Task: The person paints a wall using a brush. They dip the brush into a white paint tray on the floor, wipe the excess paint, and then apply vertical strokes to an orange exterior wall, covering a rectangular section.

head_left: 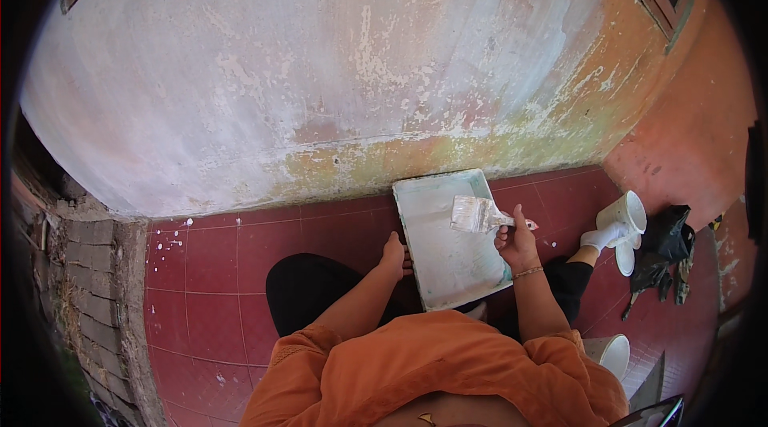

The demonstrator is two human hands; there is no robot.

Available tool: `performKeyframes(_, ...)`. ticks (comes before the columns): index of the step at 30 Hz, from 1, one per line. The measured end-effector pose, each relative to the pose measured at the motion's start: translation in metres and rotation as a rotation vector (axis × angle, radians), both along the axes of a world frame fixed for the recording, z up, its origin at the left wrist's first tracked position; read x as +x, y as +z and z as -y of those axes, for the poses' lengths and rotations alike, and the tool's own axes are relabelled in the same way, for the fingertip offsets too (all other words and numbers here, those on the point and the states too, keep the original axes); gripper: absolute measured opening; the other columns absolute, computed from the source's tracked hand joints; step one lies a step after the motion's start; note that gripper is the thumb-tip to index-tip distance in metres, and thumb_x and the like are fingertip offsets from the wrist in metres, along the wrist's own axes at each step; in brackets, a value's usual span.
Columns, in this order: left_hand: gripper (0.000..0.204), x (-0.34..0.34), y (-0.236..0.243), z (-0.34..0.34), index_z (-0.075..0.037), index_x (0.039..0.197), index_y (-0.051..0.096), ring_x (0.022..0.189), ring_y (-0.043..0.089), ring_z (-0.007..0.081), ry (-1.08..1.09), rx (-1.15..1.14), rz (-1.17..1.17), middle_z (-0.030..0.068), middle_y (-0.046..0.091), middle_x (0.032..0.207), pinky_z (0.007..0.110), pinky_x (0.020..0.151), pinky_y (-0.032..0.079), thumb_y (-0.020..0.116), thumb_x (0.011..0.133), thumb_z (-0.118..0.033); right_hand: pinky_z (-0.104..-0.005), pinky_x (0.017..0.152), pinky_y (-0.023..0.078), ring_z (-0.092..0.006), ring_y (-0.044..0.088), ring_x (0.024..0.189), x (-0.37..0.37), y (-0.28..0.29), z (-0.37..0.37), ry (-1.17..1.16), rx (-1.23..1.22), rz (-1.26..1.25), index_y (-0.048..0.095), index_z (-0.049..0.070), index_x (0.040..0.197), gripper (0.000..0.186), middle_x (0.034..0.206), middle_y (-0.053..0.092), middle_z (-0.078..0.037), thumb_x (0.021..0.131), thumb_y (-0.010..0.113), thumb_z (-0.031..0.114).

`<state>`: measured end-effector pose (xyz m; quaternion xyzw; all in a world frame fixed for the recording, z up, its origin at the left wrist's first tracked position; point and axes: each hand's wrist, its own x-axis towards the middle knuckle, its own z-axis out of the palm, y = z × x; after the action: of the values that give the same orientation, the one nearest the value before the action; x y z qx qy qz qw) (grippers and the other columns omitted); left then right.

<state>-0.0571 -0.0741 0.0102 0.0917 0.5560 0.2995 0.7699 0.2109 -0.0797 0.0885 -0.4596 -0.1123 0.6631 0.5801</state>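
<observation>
My right hand [519, 248] is closed round the handle of a wide paintbrush [474, 214], its bristles and ferrule coated in whitish paint. The brush is over a rectangular white paint tray [399, 201], which sits on the floor in front of me and has pale paint spread across its bottom. At the tray's left side is my left hand [394, 257], thumb raised and fingers pointing to the rim. It holds nothing that I can see, and whether the fingertips touch the tray cannot be made out.
A patchy, peeling wall [320, 83] rises just beyond the tray. To the right, a white bucket [623, 215] stands by my foot, next to a black plastic bag [669, 233]. Another white container [614, 357] is near my right elbow. White drips mark the red tile floor [212, 263].
</observation>
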Motion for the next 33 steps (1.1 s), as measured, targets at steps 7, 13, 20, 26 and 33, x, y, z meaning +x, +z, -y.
performKeyframes(7,0.079,0.001,0.008,0.001,0.007,0.13,0.043,0.12,0.044,0.0419,-0.007,0.029,-0.001,0.0246,0.05,0.125,0.056,0.105,0.029,0.02,0.095,-0.06,-0.0285,0.047,0.052,-0.0149,0.059,0.049,-0.03,-0.014,0.007,0.087,0.163,0.746,0.063,-0.002,0.1,0.03,0.066,0.063,-0.008,0.088,0.067,0.026)
performKeyframes(13,0.079,0.001,0.001,-0.002,0.007,0.131,0.043,0.123,0.041,0.0415,0.004,0.021,0.006,0.0235,0.05,0.127,0.056,0.107,0.025,0.02,0.095,-0.06,-0.0295,0.056,0.055,-0.0169,0.063,0.059,-0.056,0.085,-0.01,0.089,0.342,0.193,0.061,0.0,0.106,0.035,0.07,0.064,-0.009,0.094,0.059,0.033)
performKeyframes(20,0.078,0.003,-0.004,-0.003,0.003,0.136,0.04,0.123,0.041,0.0385,-0.026,-0.003,0.031,0.0214,0.049,0.131,0.055,0.105,0.027,0.017,0.095,-0.06,-0.0339,0.068,0.058,-0.0218,0.067,0.073,-0.116,0.173,-0.012,0.051,0.678,-0.087,0.052,-0.002,0.12,0.043,0.085,0.067,-0.016,0.096,0.054,0.034)
performKeyframes(26,0.079,0.005,-0.004,0.001,0.003,0.139,0.036,0.125,0.039,0.04,0.027,0.006,0.027,0.0223,0.047,0.133,0.057,0.106,0.025,0.021,0.094,-0.061,-0.0357,0.08,0.054,-0.0273,0.066,0.086,-0.198,0.178,-0.023,-0.13,1.227,0.61,0.054,-0.004,0.123,0.04,0.098,0.066,-0.019,0.091,0.063,0.018)
performKeyframes(33,0.084,0.008,-0.017,-0.003,0.007,0.139,0.034,0.124,0.039,0.0416,0.022,0.02,-0.021,0.024,0.045,0.132,0.056,0.106,0.026,0.022,0.093,-0.062,-0.0382,0.078,0.05,-0.0319,0.06,0.086,-0.243,0.136,-0.06,-0.233,1.655,1.521,0.065,0.004,0.115,0.048,0.096,0.062,-0.015,0.068,0.078,0.007)
